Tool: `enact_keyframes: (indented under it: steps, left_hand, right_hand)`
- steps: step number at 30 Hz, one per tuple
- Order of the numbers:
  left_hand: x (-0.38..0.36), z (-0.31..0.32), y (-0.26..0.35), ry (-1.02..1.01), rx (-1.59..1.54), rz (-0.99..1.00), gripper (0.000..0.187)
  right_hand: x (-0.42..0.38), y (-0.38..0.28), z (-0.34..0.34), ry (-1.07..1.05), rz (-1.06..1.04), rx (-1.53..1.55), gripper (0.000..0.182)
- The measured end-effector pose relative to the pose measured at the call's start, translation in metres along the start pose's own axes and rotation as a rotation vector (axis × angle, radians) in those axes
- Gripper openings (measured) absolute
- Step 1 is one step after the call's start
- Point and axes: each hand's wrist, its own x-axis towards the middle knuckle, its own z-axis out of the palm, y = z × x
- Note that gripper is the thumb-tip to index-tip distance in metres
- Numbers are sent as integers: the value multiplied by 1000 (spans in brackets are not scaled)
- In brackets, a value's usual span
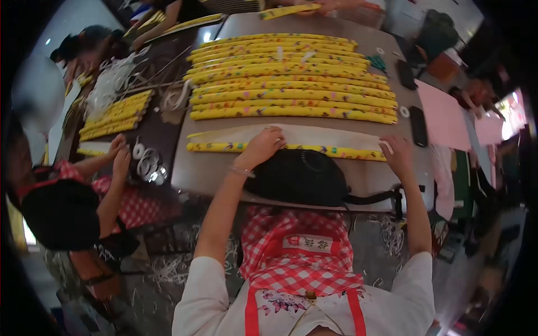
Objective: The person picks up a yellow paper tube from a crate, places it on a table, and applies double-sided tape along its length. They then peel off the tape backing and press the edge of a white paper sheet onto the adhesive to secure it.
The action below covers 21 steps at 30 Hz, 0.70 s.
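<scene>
A yellow wrapping paper [330, 151] with a small colourful print lies crosswise in front of me. Its near edge is a narrow roll, and the white underside [319, 134] of the sheet spreads beyond it. My left hand [265, 147] bears on the sheet left of the middle, fingers together and bent down over the roll. At the right end, my right hand [399, 155] has its fingers curled at the roll's edge and the sheet's corner. Between my forearms, a rounded black item with a strap [300, 178] covers the table's near edge and overlaps the roll.
Beyond the sheet lie several finished yellow rolls [291, 95] side by side. A black phone [418, 126] and a white tape ring [404, 111] sit at the right. On the left, a co-worker's hands [120, 154] are near more yellow rolls [115, 116] and white strips [115, 75].
</scene>
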Motion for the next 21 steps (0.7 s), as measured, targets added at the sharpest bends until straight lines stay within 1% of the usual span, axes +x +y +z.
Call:
enact_keyframes:
  steps: [1, 3, 4, 5, 6, 8, 9, 10, 11, 13, 15, 17, 19, 20, 21]
  left_hand:
    - [0, -2, 5, 10, -3, -23, 19]
    - [1, -4, 10, 11, 1, -55, 20]
    - [2, -4, 9, 9, 7, -69, 21]
    - [6, -1, 9, 2, 6, -39, 21]
    - [7, -1, 6, -17, 9, -34, 21]
    - [7, -5, 7, -26, 23, -42, 23]
    - [8, -2, 0, -46, -21, -43, 22]
    - [8, 3, -11, -61, -64, -47, 22]
    - [8, 5, -15, -23, -81, -18, 22]
    - [11, 3, -14, -67, -12, -28, 22]
    - [13, 2, -15, -32, -17, -65, 22]
    - [15, -5, -7, -128, -19, -150, 22]
    - [16, 1, -15, -97, 9, -152, 22]
    - [16, 2, -15, -79, 2, -139, 22]
    - [15, 2, -15, -65, -5, -126, 22]
  right_hand:
    - [6, 10, -5, 3, 6, -23, 15]
    - [14, 38, -6, 66, 136, -99, 15]
    - [18, 61, -4, 27, 216, -175, 15]
    - [23, 82, 2, -13, 285, -237, 15]
    - [25, 104, 13, 1, 293, -242, 15]
    - [39, 151, 28, -131, 356, -469, 19]
    - [47, 159, 29, -190, 375, -471, 25]
    - [50, 169, 37, -146, 379, -442, 24]
    - [55, 178, 48, -100, 378, -412, 23]
    - [71, 184, 58, -225, 461, -444, 22]
    - [71, 185, 69, -241, 466, -479, 21]
    - [67, 197, 87, -195, 508, -395, 23]
    - [66, 185, 79, -203, 584, -407, 23]
    - [64, 177, 77, -203, 565, -401, 23]
    - [62, 172, 76, 27, 572, -309, 24]
